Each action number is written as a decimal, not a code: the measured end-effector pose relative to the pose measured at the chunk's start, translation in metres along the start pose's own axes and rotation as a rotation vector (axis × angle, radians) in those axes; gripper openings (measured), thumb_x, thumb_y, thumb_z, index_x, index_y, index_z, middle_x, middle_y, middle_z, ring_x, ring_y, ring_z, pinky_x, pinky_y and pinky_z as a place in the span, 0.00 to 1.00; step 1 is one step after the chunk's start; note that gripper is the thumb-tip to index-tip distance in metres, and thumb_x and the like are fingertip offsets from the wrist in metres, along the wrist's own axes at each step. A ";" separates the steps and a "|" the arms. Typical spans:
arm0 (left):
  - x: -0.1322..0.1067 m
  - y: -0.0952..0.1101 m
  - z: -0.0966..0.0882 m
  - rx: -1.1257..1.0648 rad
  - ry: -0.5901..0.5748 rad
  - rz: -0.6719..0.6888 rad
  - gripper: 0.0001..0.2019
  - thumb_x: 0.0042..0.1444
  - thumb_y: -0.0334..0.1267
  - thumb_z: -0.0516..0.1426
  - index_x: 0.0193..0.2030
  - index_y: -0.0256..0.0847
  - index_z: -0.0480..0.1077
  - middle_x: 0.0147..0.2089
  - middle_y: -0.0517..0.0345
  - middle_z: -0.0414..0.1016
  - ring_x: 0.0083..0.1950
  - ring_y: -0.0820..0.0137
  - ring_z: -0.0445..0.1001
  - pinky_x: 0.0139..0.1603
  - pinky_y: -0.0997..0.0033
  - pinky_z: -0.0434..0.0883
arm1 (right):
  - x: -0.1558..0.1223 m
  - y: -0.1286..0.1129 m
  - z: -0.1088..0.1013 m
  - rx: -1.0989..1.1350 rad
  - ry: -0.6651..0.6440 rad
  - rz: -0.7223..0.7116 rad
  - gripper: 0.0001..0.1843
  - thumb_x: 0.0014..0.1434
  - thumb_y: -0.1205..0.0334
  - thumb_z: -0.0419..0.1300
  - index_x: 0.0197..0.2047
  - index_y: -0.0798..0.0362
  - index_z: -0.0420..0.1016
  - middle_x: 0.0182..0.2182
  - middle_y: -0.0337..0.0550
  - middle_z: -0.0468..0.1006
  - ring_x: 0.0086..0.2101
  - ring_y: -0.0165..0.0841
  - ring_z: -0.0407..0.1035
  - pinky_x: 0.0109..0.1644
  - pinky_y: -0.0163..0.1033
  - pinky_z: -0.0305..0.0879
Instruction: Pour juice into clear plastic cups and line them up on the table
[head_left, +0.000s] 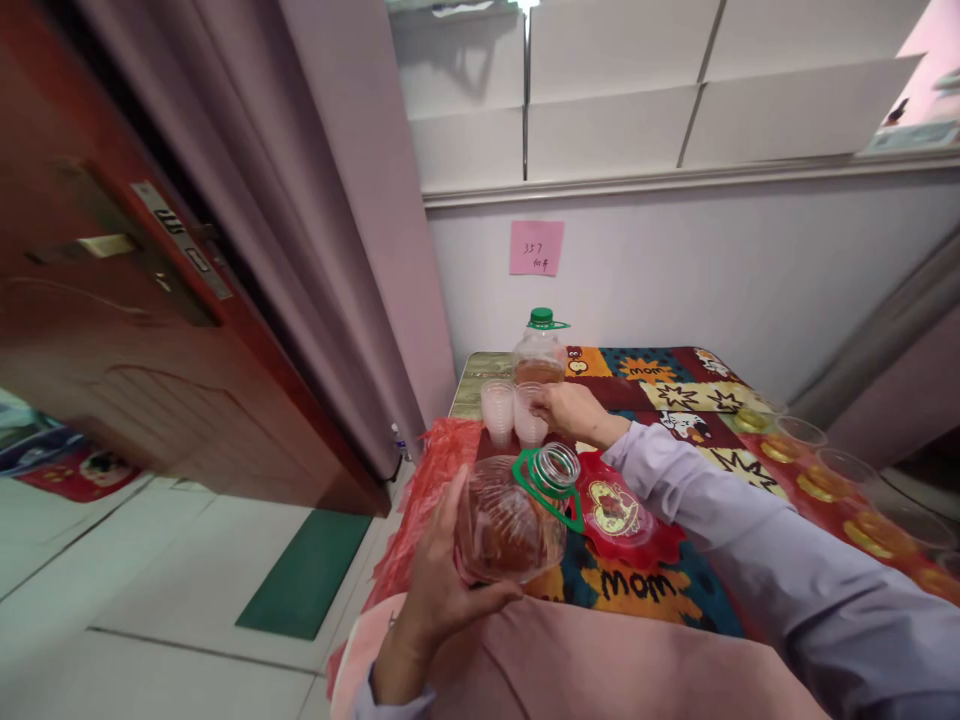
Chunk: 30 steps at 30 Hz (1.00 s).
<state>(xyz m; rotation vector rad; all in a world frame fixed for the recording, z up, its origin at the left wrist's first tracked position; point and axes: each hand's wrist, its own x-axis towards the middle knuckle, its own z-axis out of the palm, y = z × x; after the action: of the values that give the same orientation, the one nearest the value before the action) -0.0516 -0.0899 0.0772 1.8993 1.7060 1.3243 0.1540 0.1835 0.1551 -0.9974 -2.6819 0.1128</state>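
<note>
My left hand (439, 575) grips a clear plastic jug (506, 520) with reddish-brown liquid near the table's front edge. The jug is tilted, its mouth is uncapped and a green handle ring (540, 485) hangs at its neck. My right hand (574, 412) reaches forward and closes on a small clear plastic cup (530, 418). A second small cup (497, 408) stands just left of it. Behind the cups stands another jug (538, 355) with a green cap and brownish liquid.
The table carries a colourful patterned cloth (660, 590) and a red plastic sheet (431, 480) at its left edge. Several empty clear cups (847, 465) line the right side. A pink sticky note (536, 247) is on the wall. A wooden door (112, 330) stands open on the left.
</note>
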 end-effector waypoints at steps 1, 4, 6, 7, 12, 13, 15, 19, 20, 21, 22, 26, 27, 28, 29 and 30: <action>0.000 0.000 0.000 -0.001 0.000 -0.002 0.68 0.45 0.71 0.75 0.87 0.49 0.53 0.81 0.33 0.68 0.83 0.32 0.64 0.81 0.25 0.63 | 0.000 0.002 0.001 0.007 0.005 -0.005 0.12 0.71 0.65 0.65 0.36 0.48 0.88 0.39 0.51 0.90 0.40 0.45 0.84 0.42 0.42 0.74; -0.001 0.000 0.001 -0.019 0.004 -0.011 0.67 0.45 0.71 0.76 0.87 0.49 0.53 0.80 0.34 0.70 0.82 0.33 0.64 0.81 0.24 0.63 | -0.001 0.009 0.004 0.045 0.041 -0.013 0.09 0.69 0.65 0.67 0.36 0.48 0.88 0.39 0.48 0.90 0.40 0.42 0.83 0.45 0.41 0.74; -0.002 -0.001 0.001 -0.034 0.011 -0.009 0.67 0.46 0.71 0.75 0.87 0.49 0.53 0.81 0.34 0.69 0.83 0.33 0.64 0.81 0.25 0.63 | 0.000 0.012 0.006 0.080 0.084 -0.011 0.06 0.67 0.66 0.70 0.37 0.49 0.88 0.39 0.46 0.90 0.40 0.41 0.83 0.46 0.41 0.74; -0.002 -0.002 0.002 -0.036 0.018 -0.004 0.68 0.46 0.71 0.75 0.87 0.50 0.52 0.81 0.34 0.68 0.83 0.33 0.64 0.81 0.25 0.63 | 0.000 0.012 0.007 0.098 0.109 -0.008 0.05 0.65 0.67 0.71 0.37 0.50 0.88 0.39 0.46 0.90 0.40 0.40 0.82 0.46 0.40 0.73; -0.002 0.000 0.002 -0.017 0.005 0.010 0.68 0.47 0.73 0.74 0.88 0.50 0.50 0.83 0.33 0.65 0.84 0.33 0.62 0.81 0.25 0.62 | 0.001 0.005 0.000 0.188 0.247 -0.001 0.04 0.62 0.67 0.76 0.37 0.51 0.86 0.37 0.45 0.88 0.38 0.38 0.81 0.45 0.39 0.73; -0.001 0.001 0.002 -0.015 -0.002 0.009 0.68 0.47 0.73 0.74 0.88 0.50 0.50 0.83 0.33 0.65 0.84 0.34 0.62 0.82 0.25 0.61 | -0.001 0.002 -0.006 0.202 0.273 -0.003 0.03 0.65 0.65 0.75 0.38 0.51 0.87 0.38 0.45 0.89 0.39 0.38 0.82 0.47 0.39 0.73; 0.000 0.002 0.001 -0.016 0.000 0.001 0.67 0.48 0.72 0.73 0.88 0.49 0.50 0.83 0.33 0.64 0.84 0.34 0.61 0.82 0.25 0.61 | -0.012 -0.001 -0.023 0.225 0.348 -0.014 0.04 0.70 0.63 0.70 0.40 0.49 0.87 0.40 0.45 0.89 0.42 0.39 0.82 0.51 0.41 0.74; 0.001 0.003 0.001 -0.029 0.007 -0.017 0.68 0.48 0.73 0.73 0.88 0.48 0.50 0.83 0.32 0.65 0.84 0.34 0.61 0.82 0.26 0.60 | -0.062 0.004 -0.056 0.223 0.606 -0.006 0.09 0.75 0.56 0.65 0.43 0.46 0.87 0.43 0.45 0.89 0.43 0.40 0.82 0.51 0.43 0.76; 0.002 0.003 0.001 -0.031 0.003 -0.015 0.68 0.48 0.73 0.73 0.88 0.48 0.50 0.83 0.32 0.64 0.84 0.35 0.61 0.83 0.27 0.60 | -0.079 0.009 -0.058 0.212 0.639 0.011 0.10 0.75 0.55 0.65 0.44 0.46 0.86 0.43 0.45 0.88 0.43 0.40 0.82 0.50 0.43 0.75; 0.003 0.002 0.001 -0.031 0.003 -0.010 0.68 0.48 0.72 0.74 0.87 0.48 0.50 0.84 0.32 0.63 0.84 0.35 0.61 0.83 0.28 0.60 | -0.098 0.014 -0.055 0.203 0.636 0.034 0.10 0.75 0.55 0.65 0.43 0.45 0.86 0.43 0.45 0.88 0.42 0.41 0.82 0.49 0.43 0.75; 0.004 0.002 0.001 -0.031 0.006 -0.008 0.68 0.47 0.71 0.74 0.87 0.48 0.50 0.84 0.32 0.62 0.84 0.35 0.61 0.82 0.29 0.61 | -0.116 0.019 -0.049 0.199 0.606 0.060 0.10 0.75 0.54 0.64 0.42 0.45 0.86 0.42 0.45 0.88 0.42 0.41 0.82 0.48 0.43 0.75; 0.010 0.004 0.001 -0.076 0.004 -0.033 0.69 0.46 0.71 0.75 0.87 0.48 0.49 0.86 0.33 0.59 0.85 0.36 0.61 0.83 0.31 0.62 | -0.179 0.036 0.005 0.210 0.380 0.175 0.12 0.75 0.57 0.62 0.39 0.46 0.84 0.40 0.46 0.88 0.39 0.42 0.83 0.44 0.43 0.76; 0.011 0.005 0.001 -0.091 -0.004 -0.046 0.69 0.46 0.71 0.75 0.87 0.47 0.49 0.86 0.33 0.60 0.84 0.36 0.61 0.83 0.32 0.61 | -0.190 0.038 0.020 0.208 0.337 0.200 0.12 0.75 0.58 0.62 0.39 0.46 0.84 0.41 0.46 0.88 0.39 0.42 0.83 0.44 0.43 0.76; 0.013 0.006 0.001 -0.102 -0.010 -0.060 0.69 0.46 0.71 0.75 0.87 0.46 0.50 0.85 0.33 0.61 0.84 0.37 0.62 0.83 0.33 0.61 | -0.197 0.039 0.033 0.203 0.305 0.221 0.12 0.75 0.58 0.62 0.39 0.47 0.84 0.41 0.47 0.89 0.39 0.42 0.83 0.44 0.43 0.77; 0.014 0.007 0.002 -0.108 -0.014 -0.075 0.69 0.45 0.71 0.76 0.87 0.45 0.51 0.85 0.33 0.61 0.84 0.37 0.62 0.83 0.34 0.61 | -0.203 0.040 0.044 0.197 0.279 0.236 0.12 0.75 0.59 0.62 0.40 0.47 0.84 0.42 0.47 0.89 0.40 0.42 0.83 0.45 0.43 0.77; 0.015 0.008 0.002 -0.109 -0.014 -0.091 0.70 0.45 0.71 0.76 0.87 0.44 0.51 0.84 0.32 0.62 0.84 0.37 0.63 0.83 0.34 0.61 | -0.206 0.041 0.052 0.192 0.262 0.247 0.12 0.75 0.59 0.62 0.40 0.47 0.85 0.43 0.48 0.89 0.41 0.42 0.83 0.45 0.43 0.77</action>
<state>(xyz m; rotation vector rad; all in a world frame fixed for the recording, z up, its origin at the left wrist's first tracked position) -0.0462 -0.0779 0.0884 1.7465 1.6563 1.3377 0.3138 0.0816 0.0507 -1.1857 -2.2586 0.2648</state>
